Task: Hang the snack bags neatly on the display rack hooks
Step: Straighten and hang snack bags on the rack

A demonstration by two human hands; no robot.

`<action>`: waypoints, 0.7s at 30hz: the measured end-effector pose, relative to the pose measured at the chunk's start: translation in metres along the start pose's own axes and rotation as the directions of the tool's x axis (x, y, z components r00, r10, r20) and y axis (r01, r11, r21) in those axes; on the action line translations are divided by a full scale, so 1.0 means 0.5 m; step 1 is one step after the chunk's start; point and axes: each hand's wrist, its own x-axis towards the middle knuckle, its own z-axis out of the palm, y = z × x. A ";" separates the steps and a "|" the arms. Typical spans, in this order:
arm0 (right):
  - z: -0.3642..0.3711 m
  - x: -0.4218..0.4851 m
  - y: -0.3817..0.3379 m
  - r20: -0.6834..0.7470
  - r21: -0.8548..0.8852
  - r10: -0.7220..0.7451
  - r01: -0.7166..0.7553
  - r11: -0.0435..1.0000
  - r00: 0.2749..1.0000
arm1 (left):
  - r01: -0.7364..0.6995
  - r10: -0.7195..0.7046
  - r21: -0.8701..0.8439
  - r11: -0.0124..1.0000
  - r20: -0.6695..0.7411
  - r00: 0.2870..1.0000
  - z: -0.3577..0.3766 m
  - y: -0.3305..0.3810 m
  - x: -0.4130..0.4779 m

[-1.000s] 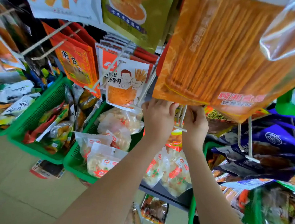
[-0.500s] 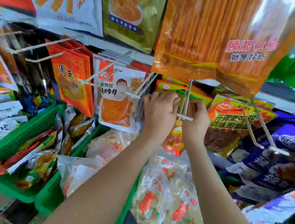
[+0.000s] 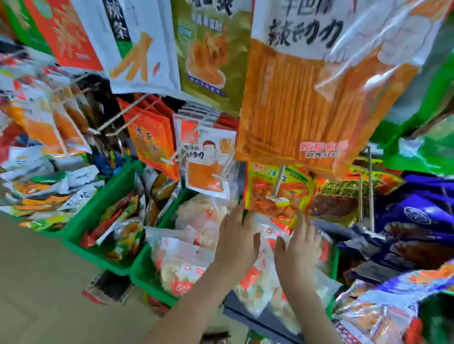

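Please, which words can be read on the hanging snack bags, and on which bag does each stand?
"大面": white hanging bag with orange sticks.
"魔芋爽": olive-gold hanging bag.
"干巴": large white-and-orange hanging bag.
Other print, including that on the yellow hanging bag, is too blurred to read.

Upper left, white bag (image 3: pixel 118 25): black "大面", remainder of the heading blurred. Top centre, olive-gold bag (image 3: pixel 206 46): "魔芋爽"; large orange bag (image 3: pixel 304 96) to its right: "干巴" legible, further characters unclear. Right of centre, orange-yellow bag (image 3: pixel 339 198): "调味面"; yellow bag (image 3: pixel 276 192) at centre: red heading too blurred to read.
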 end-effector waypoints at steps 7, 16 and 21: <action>-0.157 -0.104 -0.132 0.657 0.028 0.067 -0.113 0.993 0.750 | 0.283 -0.251 -0.042 0.958 0.350 0.902 -0.247 0.017 -0.158; -0.199 -0.041 -0.423 0.715 0.214 -0.152 -0.007 0.977 0.683 | 0.346 -0.335 0.009 0.938 0.278 0.900 -0.491 -0.104 -0.148; -0.136 0.001 -0.597 0.673 0.230 -0.122 -0.050 0.972 0.730 | 0.333 -0.310 -0.063 0.941 0.236 0.921 -0.633 -0.235 -0.064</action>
